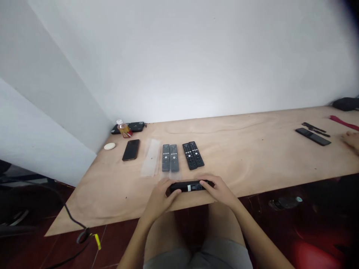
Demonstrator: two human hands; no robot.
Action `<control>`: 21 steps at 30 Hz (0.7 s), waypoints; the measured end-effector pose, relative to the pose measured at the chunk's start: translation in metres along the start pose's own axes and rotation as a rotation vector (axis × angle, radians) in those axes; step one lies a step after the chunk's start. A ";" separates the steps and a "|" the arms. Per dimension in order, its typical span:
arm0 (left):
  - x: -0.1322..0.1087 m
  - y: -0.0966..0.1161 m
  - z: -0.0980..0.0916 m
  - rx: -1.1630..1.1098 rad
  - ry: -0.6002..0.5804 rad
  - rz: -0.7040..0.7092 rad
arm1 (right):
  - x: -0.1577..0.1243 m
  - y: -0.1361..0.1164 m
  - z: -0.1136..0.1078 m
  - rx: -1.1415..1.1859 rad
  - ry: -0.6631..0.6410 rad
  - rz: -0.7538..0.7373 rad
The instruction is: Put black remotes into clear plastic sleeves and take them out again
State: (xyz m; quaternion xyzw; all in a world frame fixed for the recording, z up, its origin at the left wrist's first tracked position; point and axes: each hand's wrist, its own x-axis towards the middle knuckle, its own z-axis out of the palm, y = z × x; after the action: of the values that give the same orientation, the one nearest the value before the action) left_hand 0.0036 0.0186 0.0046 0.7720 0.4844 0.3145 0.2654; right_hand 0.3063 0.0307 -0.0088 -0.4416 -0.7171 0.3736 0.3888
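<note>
My left hand (162,196) and my right hand (217,189) both grip a black remote control (188,186), held sideways at the near edge of the plywood table (252,149). Each hand's fingers curl round one end of it. Just beyond lie two black remotes (193,155) side by side, and two grey remotes (169,158) to their left. A clear plastic sleeve (151,162) lies left of the grey pair. My knees show below the table edge.
A black phone (131,150), a white round object (109,146), a small bottle of amber liquid (122,129) and a black box (136,126) sit at the far left. Another person's hand (352,141) rests at the right edge beside a black remote (313,136). A cable (70,216) trails over the floor.
</note>
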 end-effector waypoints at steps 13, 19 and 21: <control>-0.002 -0.004 0.009 -0.052 0.093 -0.046 | 0.001 -0.005 -0.009 0.042 -0.024 -0.073; -0.009 -0.005 0.008 0.175 0.066 0.124 | 0.000 0.000 -0.006 -0.005 -0.072 -0.039; -0.007 -0.004 0.004 0.165 -0.005 0.157 | 0.000 0.000 -0.007 -0.032 -0.081 -0.060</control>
State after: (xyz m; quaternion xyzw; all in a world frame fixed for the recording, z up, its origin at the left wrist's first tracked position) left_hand 0.0020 0.0130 -0.0029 0.8276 0.4460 0.2914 0.1770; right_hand 0.3126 0.0316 -0.0061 -0.4107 -0.7510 0.3679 0.3631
